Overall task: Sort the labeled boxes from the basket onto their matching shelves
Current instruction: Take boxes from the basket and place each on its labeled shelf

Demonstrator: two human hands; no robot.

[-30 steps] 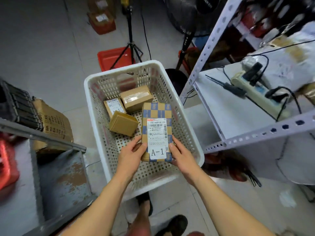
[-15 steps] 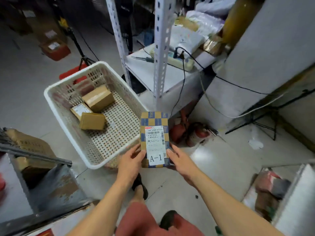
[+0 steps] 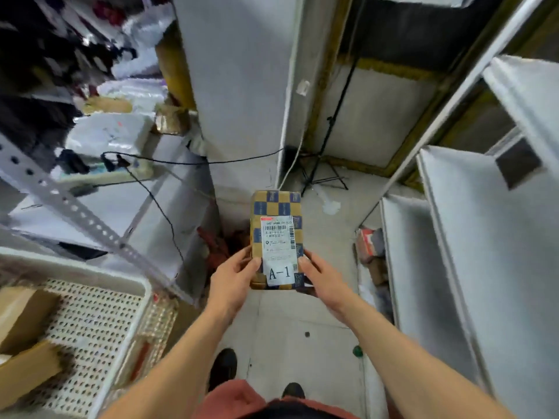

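They're holding the checkered box (image 3: 276, 237) out in front at about waist height over the bare floor, well clear of the basket (image 3: 133, 300) down at their left. Left hand (image 3: 234, 278) and right hand (image 3: 319, 275) are each gripping a lower side edge, fingers curled round it, thumbs on top. The sticker's reading A-1. If it were me, I'd be keeping that label face up and checking the white shelves (image 3: 472, 237) on the right for the matching tag before sliding it in flat.
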